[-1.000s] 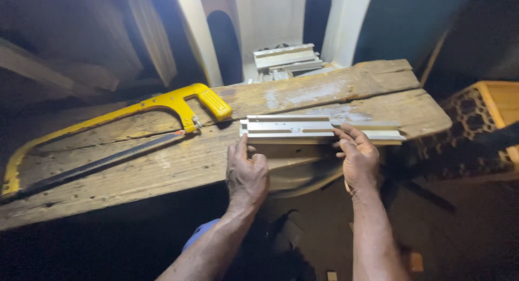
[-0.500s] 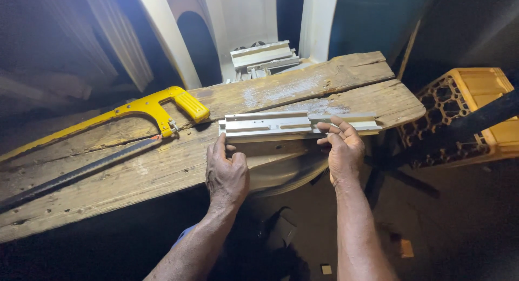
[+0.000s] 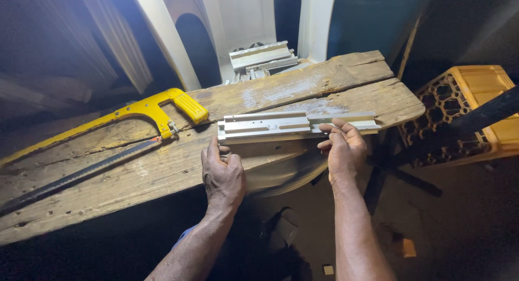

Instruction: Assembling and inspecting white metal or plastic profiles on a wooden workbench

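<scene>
Left hand (image 3: 223,175) closed around the near left end of the aluminium profile (image 3: 292,125), fingers bent over its edge. Right hand (image 3: 341,148) gripping the same profile further along (fingertips on top). Beneath both, worn wooden plank (image 3: 135,173). Left of the left hand, yellow hacksaw (image 3: 108,138). Right of the right hand, orange crate (image 3: 476,113).

One yellow hacksaw (image 3: 135,124), one aluminium rail (image 3: 294,124), one wooden plank (image 3: 162,173), one orange crate (image 3: 476,113), two hands.

Matt metal profile (image 3: 294,124), rough wooden plank (image 3: 162,167)
</scene>
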